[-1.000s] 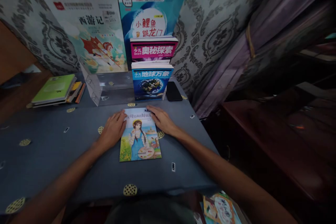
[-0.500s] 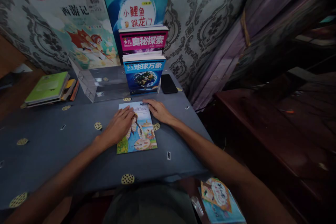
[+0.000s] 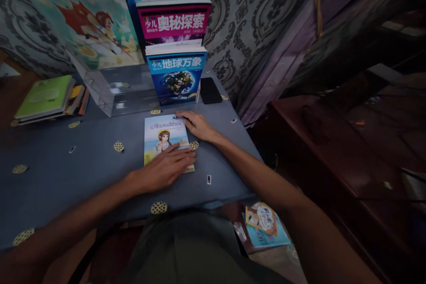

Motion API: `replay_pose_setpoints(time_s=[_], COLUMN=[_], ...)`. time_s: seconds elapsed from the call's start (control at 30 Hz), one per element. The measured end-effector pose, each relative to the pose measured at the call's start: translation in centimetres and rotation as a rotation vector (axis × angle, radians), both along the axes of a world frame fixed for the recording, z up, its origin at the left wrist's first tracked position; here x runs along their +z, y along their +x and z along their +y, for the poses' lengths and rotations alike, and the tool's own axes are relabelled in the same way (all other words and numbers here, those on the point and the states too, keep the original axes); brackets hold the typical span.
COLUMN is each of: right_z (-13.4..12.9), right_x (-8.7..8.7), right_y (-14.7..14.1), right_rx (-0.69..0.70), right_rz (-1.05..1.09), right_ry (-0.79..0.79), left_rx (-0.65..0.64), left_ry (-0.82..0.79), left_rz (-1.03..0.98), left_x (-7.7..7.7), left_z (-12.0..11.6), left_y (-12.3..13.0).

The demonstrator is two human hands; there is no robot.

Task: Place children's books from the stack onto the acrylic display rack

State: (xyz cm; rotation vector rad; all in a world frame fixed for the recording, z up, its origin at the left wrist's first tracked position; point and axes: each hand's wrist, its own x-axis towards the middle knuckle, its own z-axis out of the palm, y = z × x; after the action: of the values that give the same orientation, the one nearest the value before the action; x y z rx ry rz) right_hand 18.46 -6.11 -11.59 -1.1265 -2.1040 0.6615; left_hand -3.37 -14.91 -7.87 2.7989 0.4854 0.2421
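Note:
A thin picture-cover book (image 3: 162, 131) lies closed on the blue-grey tablecloth, with a girl in a yellow hat on its front. My left hand (image 3: 166, 166) rests over the book's lower part, fingers stretched out flat, hiding the bottom of the cover. At the top right corner of the same book is my right hand (image 3: 199, 126), its fingers extended and the tips touching the corner; it does not grip the book.
Behind stands a clear acrylic rack (image 3: 133, 91) holding a blue earth book (image 3: 178, 80), a pink book (image 3: 179, 24) and larger books. Beside it lies a black phone (image 3: 211, 90). A book stack (image 3: 45, 97) sits left; more books (image 3: 264, 226) lie below the table's edge.
My left hand has slid from the upper part of the cover down to its lower right, uncovering the title. My right hand stays by the top corner. The view has tilted downward.

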Motion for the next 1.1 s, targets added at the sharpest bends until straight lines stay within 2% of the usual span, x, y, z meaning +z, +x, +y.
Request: replay_pose_setpoints(time_s=[0.13, 0.4, 0.67, 0.73, 0.83, 0.9, 0.97, 1.03, 1.1], right_z=[0.0, -0.2, -0.3, -0.3, -0.5, -1.2, -2.8, -5.2, -8.1], right_x=[-0.1, 0.0, 0.0, 0.0, 0.2, 0.6, 1.3, 2.3, 3.3], right_y=[-0.1, -0.1, -0.2, -0.1, -0.2, -0.9, -2.5, -5.0, -7.7], right_rx=[-0.002, -0.023, -0.014, -0.012, -0.030, -0.058, -0.041, 0.077, 0.174], right_rz=[0.001, -0.008, -0.010, -0.023, -0.079, -0.131, -0.166, -0.169, -0.138], right_ry=[0.018, 0.039, 0.057, 0.070, 0.089, 0.126, 0.174, 0.199, 0.209], left_rx=[-0.041, -0.040, 0.092, 0.078, 0.075, 0.144, 0.285, 0.442, 0.521], left_ry=[0.026, 0.139, 0.282, 0.266, 0.156, 0.074, 0.031, 0.020, -0.003], left_rz=[-0.017, 0.007, -0.073, -0.055, -0.042, -0.079, -0.148, -0.209, -0.244], left_x=[0.0, -0.6, -1.5, -1.3, -0.6, -0.1, 0.0, -0.4, -1.3], left_z=[-1.5, -1.7, -2.5, -2.5, -1.8, -0.9, 0.3, 1.5, 2.2], left_y=[-0.1, -0.3, -1.0, -1.3, -2.6, -4.0, -5.6, -7.1, -8.2])
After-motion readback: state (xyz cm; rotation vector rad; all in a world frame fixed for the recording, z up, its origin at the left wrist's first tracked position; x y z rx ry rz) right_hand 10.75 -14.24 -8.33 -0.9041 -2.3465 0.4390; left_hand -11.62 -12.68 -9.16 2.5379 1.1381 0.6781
